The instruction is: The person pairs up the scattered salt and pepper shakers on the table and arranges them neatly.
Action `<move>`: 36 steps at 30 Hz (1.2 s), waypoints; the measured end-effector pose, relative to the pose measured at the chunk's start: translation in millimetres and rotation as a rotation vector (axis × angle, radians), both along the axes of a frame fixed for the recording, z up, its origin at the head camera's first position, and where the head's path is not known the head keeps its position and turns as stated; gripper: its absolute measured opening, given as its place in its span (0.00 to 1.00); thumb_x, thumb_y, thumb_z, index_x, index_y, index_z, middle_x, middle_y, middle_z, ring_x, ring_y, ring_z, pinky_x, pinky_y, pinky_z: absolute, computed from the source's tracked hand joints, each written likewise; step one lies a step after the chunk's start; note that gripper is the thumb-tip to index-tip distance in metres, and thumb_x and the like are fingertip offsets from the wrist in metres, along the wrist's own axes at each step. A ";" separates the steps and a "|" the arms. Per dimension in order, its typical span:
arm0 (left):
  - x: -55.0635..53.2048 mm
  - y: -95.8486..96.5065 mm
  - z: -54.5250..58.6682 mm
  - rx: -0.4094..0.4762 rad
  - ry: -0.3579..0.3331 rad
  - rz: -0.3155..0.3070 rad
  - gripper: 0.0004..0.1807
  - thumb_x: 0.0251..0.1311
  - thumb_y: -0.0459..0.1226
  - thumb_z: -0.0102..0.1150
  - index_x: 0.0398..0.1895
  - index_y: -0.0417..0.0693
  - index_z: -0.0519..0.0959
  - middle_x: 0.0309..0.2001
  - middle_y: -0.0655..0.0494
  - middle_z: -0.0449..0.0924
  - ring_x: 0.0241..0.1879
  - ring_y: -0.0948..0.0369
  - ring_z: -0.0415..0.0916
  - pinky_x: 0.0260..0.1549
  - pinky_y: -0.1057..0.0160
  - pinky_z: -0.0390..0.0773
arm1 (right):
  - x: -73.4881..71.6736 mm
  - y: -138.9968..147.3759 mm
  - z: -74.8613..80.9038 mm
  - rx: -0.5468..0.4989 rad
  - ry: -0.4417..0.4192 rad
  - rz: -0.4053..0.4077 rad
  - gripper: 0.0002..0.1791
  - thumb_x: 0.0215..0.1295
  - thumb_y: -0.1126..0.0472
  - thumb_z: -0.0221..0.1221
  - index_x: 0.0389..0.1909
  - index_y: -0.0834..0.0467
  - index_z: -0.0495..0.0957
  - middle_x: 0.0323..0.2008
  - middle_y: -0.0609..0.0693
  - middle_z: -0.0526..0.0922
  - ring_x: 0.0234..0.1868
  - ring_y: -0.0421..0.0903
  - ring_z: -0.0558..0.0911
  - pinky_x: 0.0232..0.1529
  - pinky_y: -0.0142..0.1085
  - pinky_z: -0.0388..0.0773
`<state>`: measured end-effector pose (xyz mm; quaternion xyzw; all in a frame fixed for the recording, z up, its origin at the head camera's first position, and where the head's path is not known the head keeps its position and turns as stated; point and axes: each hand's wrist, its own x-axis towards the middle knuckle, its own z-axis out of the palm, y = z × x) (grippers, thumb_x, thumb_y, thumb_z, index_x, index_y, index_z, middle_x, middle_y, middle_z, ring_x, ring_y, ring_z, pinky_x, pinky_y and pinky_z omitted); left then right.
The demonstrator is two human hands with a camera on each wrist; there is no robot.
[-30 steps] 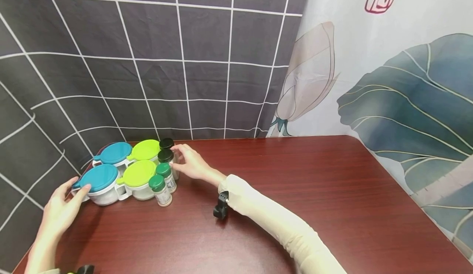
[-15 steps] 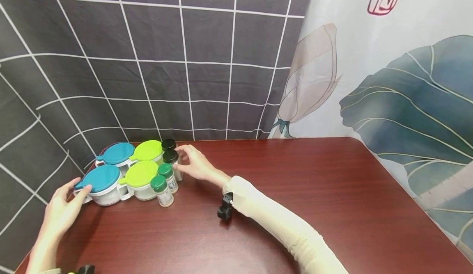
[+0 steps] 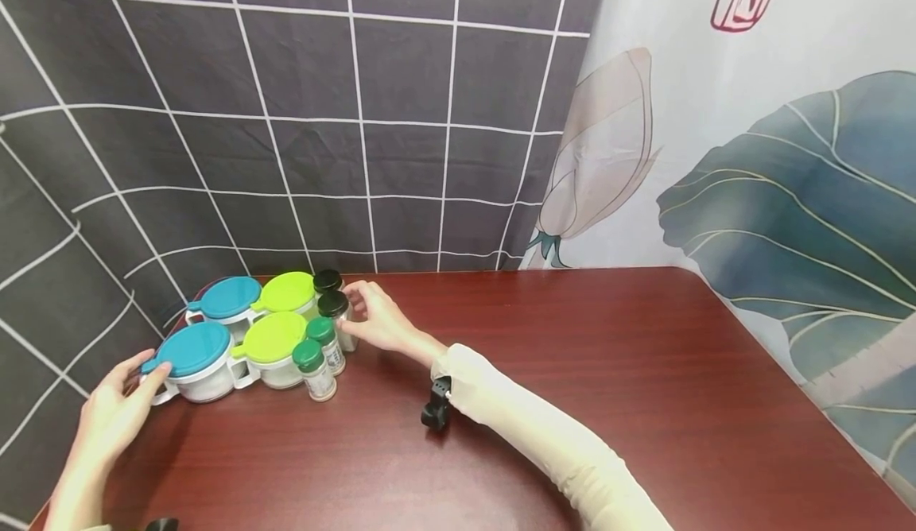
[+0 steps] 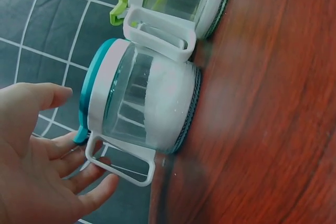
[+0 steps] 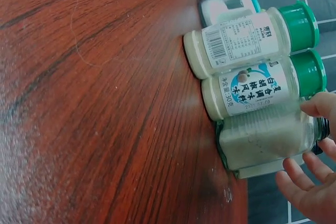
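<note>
Four-part cluster at the table's left: a front jar with a blue lid (image 3: 193,348) and white contents, a front jar with a lime lid (image 3: 272,337), and a matching blue-lidded jar (image 3: 230,297) and lime-lidded jar (image 3: 288,291) behind. My left hand (image 3: 110,416) is at the front blue-lidded jar; in the left wrist view its thumb stands off the lid and its fingers lie by the white handle (image 4: 123,169). My right hand (image 3: 382,320) is beside a black-capped seasoning jar (image 5: 257,140), thumb near its upper side, fingers loosely spread. Two green-capped shakers (image 3: 315,372) stand in front.
Another black-capped jar (image 3: 327,280) stands behind. A grey grid-patterned cloth (image 3: 401,157) hangs behind and left of the jars, close to them. The brown wooden table (image 3: 572,372) extends right, towards a flower-printed curtain (image 3: 773,197).
The head view has shifted slightly. My left hand has eased a little left, away from the front blue-lidded jar. My right hand has barely moved beside the black-capped jar.
</note>
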<state>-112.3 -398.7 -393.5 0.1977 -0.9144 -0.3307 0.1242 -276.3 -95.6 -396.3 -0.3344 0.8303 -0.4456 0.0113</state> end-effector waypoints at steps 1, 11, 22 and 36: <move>-0.2 0.0 -0.1 -0.006 0.005 -0.004 0.33 0.70 0.50 0.42 0.69 0.36 0.60 0.61 0.24 0.65 0.44 0.89 0.65 0.51 0.56 0.66 | 0.1 -0.2 -0.1 -0.001 -0.004 -0.003 0.25 0.56 0.63 0.65 0.55 0.60 0.71 0.48 0.56 0.76 0.47 0.48 0.80 0.48 0.27 0.77; -0.4 -1.1 -5.4 -0.014 0.054 -0.025 0.30 0.70 0.46 0.42 0.66 0.32 0.63 0.57 0.22 0.68 0.30 0.95 0.45 0.33 0.73 0.57 | -1.0 0.0 2.0 0.000 -0.016 0.018 0.29 0.53 0.65 0.67 0.56 0.60 0.68 0.52 0.56 0.78 0.50 0.49 0.81 0.50 0.30 0.77; 2.3 0.0 -5.2 0.040 0.030 0.001 0.32 0.70 0.47 0.43 0.65 0.30 0.62 0.57 0.23 0.67 0.29 0.95 0.46 0.29 0.78 0.58 | 1.2 -0.3 2.2 -0.003 -0.026 0.028 0.29 0.55 0.66 0.67 0.57 0.61 0.67 0.53 0.56 0.78 0.49 0.49 0.81 0.52 0.35 0.78; -0.5 -6.8 -5.4 0.076 -0.095 0.007 0.37 0.70 0.51 0.38 0.65 0.24 0.57 0.58 0.22 0.64 0.43 0.54 0.66 0.49 0.47 0.62 | 0.6 0.2 1.7 0.011 -0.013 0.015 0.29 0.54 0.64 0.67 0.56 0.60 0.67 0.52 0.56 0.78 0.50 0.49 0.81 0.50 0.31 0.77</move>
